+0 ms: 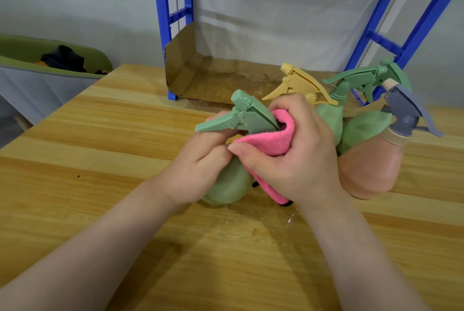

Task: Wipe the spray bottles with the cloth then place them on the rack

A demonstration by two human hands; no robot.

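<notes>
Nearest me, my left hand (200,160) curls round the neck and shoulder of the green spray bottle (227,185), which stands around the middle of the worktop (100,160), its nozzle pointing left. My right hand (283,157) pinches the pink cloth (266,142) between thumb and bent fingers and presses it against the back of the green trigger head. Just beyond, toward the right edge, three more bottles crowd together: a yellow-headed green bottle (329,117), another green bottle (364,129) and a peach bottle (371,165) with a grey head. At the far edge stands the blue rack (163,34), cardboard (213,77) lining its bottom shelf. The risk I see is my right elbow or the trailing cloth tail knocking the peach bottle over, or a squeeze on the trigger wetting the wood.
</notes>
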